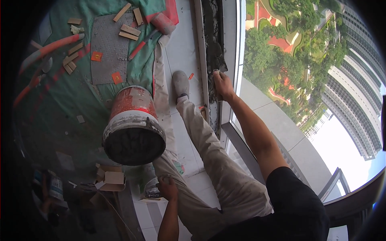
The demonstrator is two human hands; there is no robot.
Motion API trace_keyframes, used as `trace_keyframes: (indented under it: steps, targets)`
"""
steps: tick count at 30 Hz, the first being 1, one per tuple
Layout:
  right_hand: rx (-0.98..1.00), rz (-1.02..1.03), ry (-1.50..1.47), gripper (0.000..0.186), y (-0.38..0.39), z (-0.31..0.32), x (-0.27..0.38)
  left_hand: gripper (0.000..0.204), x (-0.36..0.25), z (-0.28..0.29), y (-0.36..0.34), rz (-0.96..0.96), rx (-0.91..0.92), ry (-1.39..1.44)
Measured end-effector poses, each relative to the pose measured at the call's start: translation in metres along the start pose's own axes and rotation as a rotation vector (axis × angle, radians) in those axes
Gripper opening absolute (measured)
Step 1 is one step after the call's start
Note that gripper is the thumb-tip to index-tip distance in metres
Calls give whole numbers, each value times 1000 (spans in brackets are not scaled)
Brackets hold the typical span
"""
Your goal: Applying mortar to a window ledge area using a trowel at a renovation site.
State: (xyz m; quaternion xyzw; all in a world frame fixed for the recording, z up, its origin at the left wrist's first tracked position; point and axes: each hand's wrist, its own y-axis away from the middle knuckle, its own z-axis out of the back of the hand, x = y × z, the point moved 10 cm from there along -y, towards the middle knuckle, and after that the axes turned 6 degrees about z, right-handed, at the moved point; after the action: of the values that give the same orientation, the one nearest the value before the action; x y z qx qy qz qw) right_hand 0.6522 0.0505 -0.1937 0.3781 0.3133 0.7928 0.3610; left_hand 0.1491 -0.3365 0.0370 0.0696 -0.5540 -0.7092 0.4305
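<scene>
My right hand (223, 85) reaches out to the window sill, its fingers wrapped round the handle of a trowel (219, 62). The trowel's dark blade lies against wet grey mortar (213, 34) in the narrow channel beside the window frame. Lower down, my left hand (167, 188) is closed beside my left leg; what it holds, if anything, is hidden. A red and white bucket (134, 102) stands left of my legs, its wide mouth showing dark grey mortar (134, 145).
A mallet (163, 24) and several wooden strips (129, 30) lie on the green ground sheet (80, 104), around a grey dimpled mat (108, 48). An open cardboard box (110, 178) sits near the bucket. Window glass (277, 52) borders my right side, with trees and towers beyond.
</scene>
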Motion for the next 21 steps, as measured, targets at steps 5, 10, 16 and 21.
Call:
trace_keyframes:
  steps: [5, 10, 16, 21]
  targets:
    - [43, 66, 108, 57, 24, -5, -28, 54, 7, 3, 0, -25, -29, 49]
    - [58, 12, 130, 58, 57, -17, -59, 52, 10, 7, 2, -58, -55, 105]
    - [30, 66, 205, 57, 85, -28, -100, 52, 19, 2, -2, -66, -35, 124]
    - [90, -60, 281, 55, 137, -29, -159, 55, 26, 2, -4, -98, -59, 135]
